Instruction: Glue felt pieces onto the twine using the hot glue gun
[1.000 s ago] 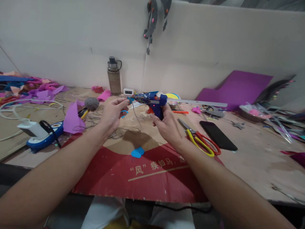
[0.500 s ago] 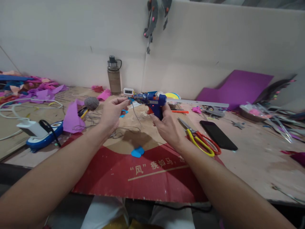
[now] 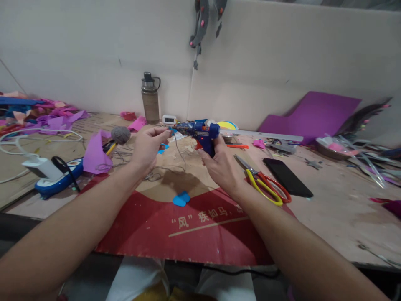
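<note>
My right hand [image 3: 219,161] is wrapped round the handle of a blue hot glue gun [image 3: 200,131], its nozzle pointing left and a long clear glue stick [image 3: 266,135] out of its back. At the nozzle, my left hand [image 3: 148,146] pinches a small blue felt piece [image 3: 172,131] between thumb and fingertips; the fingers hide most of it. Grey yarn [image 3: 178,148] hangs from there to the table. Blue felt pieces [image 3: 181,199] lie on the red-printed cardboard [image 3: 150,234] below, and another blue piece [image 3: 163,148] lies behind my left fingers.
Scissors [image 3: 263,184] and a black phone [image 3: 286,177] lie right of my right arm. On the left are a ball of grey yarn [image 3: 120,134], a purple felt scrap [image 3: 97,154] and a blue power strip [image 3: 59,179]. A bottle [image 3: 150,100] stands by the wall.
Almost nothing differs. Both hands keep their hold with the nozzle at the small blue piece; the view has shifted very slightly.
</note>
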